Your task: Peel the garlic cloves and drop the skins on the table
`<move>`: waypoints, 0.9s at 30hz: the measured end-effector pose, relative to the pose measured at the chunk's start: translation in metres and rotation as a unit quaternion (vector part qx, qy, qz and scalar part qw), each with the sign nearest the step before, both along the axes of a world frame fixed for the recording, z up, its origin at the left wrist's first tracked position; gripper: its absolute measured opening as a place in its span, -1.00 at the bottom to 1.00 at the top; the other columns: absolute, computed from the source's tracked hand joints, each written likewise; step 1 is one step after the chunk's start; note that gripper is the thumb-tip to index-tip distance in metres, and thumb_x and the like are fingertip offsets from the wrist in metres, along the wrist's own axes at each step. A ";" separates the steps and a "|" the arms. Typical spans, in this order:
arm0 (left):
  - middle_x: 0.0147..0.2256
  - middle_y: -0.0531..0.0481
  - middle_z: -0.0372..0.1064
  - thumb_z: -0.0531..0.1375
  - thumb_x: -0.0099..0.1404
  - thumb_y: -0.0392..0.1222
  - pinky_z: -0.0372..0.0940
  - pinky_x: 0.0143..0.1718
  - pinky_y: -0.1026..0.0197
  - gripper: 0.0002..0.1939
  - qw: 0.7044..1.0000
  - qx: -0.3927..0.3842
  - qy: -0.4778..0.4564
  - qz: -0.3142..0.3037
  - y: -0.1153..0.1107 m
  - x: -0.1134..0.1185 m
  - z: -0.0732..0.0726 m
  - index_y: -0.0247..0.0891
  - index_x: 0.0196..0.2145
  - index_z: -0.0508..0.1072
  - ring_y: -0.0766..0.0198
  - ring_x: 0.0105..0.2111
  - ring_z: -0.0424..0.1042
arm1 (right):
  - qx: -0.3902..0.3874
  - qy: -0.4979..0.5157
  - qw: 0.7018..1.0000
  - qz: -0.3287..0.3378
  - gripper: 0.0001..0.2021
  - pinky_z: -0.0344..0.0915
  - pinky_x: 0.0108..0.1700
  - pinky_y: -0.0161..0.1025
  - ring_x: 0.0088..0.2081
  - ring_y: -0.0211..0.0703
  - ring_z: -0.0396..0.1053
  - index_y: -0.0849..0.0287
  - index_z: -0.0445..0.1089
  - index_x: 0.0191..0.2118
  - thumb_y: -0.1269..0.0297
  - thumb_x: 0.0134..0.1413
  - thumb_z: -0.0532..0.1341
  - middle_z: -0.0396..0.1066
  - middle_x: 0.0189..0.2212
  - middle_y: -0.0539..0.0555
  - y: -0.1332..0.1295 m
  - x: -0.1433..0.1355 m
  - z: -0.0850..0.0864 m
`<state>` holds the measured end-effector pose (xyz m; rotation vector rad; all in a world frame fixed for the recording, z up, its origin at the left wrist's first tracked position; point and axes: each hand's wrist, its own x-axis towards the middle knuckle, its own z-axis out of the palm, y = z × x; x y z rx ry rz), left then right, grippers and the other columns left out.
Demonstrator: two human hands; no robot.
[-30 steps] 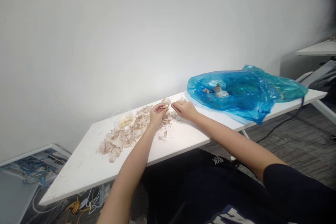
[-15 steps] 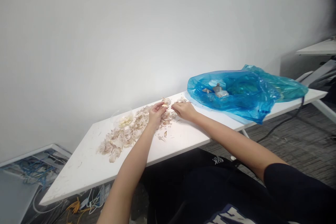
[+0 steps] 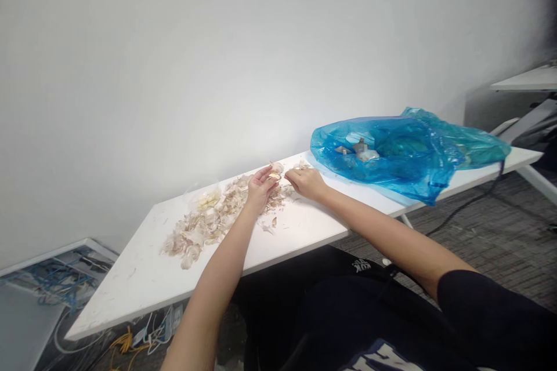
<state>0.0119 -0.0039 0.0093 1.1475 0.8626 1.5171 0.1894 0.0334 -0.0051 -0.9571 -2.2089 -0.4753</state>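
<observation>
My left hand (image 3: 260,188) pinches a pale garlic clove (image 3: 274,175) between thumb and fingers, over the far part of the white table. Close by on the right, my right hand (image 3: 306,182) is closed with its fingertips together beside the clove; whatever they pinch is too small to make out. Behind the left fingertips shows a whitish garlic bulb (image 3: 277,167). Under and left of my left hand spreads a long heap of dry garlic skins (image 3: 209,220). A clear plastic container (image 3: 204,200) with peeled cloves stands at the heap's back edge.
A blue plastic bag (image 3: 391,145) lies at the right of the white table (image 3: 130,278), its mouth facing left with scraps inside. The wall (image 3: 217,69) rises directly behind. Cables (image 3: 130,342) lie on the floor below left, and a black cord hangs at right.
Both hands have shifted only slightly. The clove has turned a little in my left fingers, and my right fingertips are still beside it.
</observation>
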 end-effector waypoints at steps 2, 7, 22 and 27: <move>-0.16 -0.02 0.47 0.46 -0.12 -0.19 0.35 -0.23 0.30 -0.44 1.000 0.003 -0.002 0.000 0.001 0.000 0.000 -0.21 -0.12 0.44 0.35 -0.29 0.49 | -0.007 0.005 1.000 0.006 -0.63 -0.11 -0.41 -0.29 -0.41 -0.25 0.33 0.17 0.42 -0.26 0.20 0.35 -0.09 0.50 -0.37 0.07 -0.001 0.000 0.000; -0.17 -0.04 0.48 0.45 -0.12 -0.17 0.35 -0.25 0.30 -0.43 1.000 0.006 -0.002 0.016 0.001 -0.001 -0.001 -0.21 -0.11 0.44 0.36 -0.31 0.48 | -0.028 0.020 0.999 0.025 -0.63 -0.02 -0.36 -0.32 -0.34 -0.25 0.37 0.17 0.42 -0.19 0.17 0.36 -0.10 0.50 -0.30 0.08 -0.003 0.002 0.001; -0.20 -0.04 0.49 0.45 -0.11 -0.16 0.36 -0.14 0.24 -0.47 0.999 0.009 -0.019 0.024 0.002 -0.001 -0.002 -0.23 -0.15 0.43 0.31 -0.25 0.50 | -0.026 0.014 0.999 0.037 -0.61 0.05 -0.31 -0.33 -0.29 -0.22 0.39 0.16 0.43 -0.15 0.15 0.36 -0.11 0.50 -0.26 0.10 -0.003 0.001 0.001; -0.25 -0.01 0.49 0.45 -0.12 -0.17 0.35 -0.21 0.27 -0.48 1.000 -0.004 -0.007 0.021 0.003 -0.001 -0.004 -0.24 -0.16 0.45 0.35 -0.32 0.49 | -0.022 0.011 0.999 0.032 -0.62 0.04 -0.32 -0.32 -0.30 -0.22 0.39 0.15 0.43 -0.15 0.15 0.37 -0.10 0.51 -0.26 0.09 -0.002 0.001 0.000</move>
